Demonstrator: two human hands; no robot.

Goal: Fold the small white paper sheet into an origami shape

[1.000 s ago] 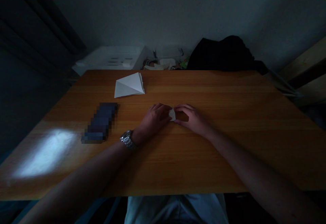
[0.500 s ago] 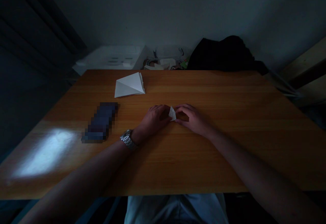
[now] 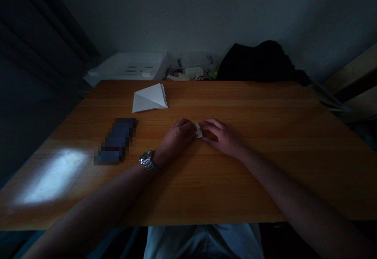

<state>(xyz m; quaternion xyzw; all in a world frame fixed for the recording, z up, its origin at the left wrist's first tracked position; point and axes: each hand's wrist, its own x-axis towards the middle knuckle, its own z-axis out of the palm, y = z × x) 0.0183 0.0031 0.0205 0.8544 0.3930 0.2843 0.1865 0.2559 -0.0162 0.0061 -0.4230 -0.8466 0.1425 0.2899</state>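
Observation:
A small piece of folded white paper [image 3: 199, 131] is between my hands over the middle of the wooden table [image 3: 188, 188]. My left hand [image 3: 180, 134], with a metal watch [image 3: 148, 160] on its wrist, is closed on the paper's left side, and its fingers cover part of it. Just right of the paper is my right hand [image 3: 221, 136], its fingers apart and curved toward it. The fingertips come close to the paper's right edge; whether they touch it I cannot tell.
A larger folded white paper [image 3: 150, 97] lies at the back left. Nearer me on the left is a dark pixelated flat object [image 3: 116, 141]. Behind the table stand a white plastic bin [image 3: 129, 65], a clear container [image 3: 191, 68] of small items and a black cloth [image 3: 256, 62].
My left fingers have closed further over the small paper, so less of it shows. My right fingers have spread and drawn slightly off its edge.

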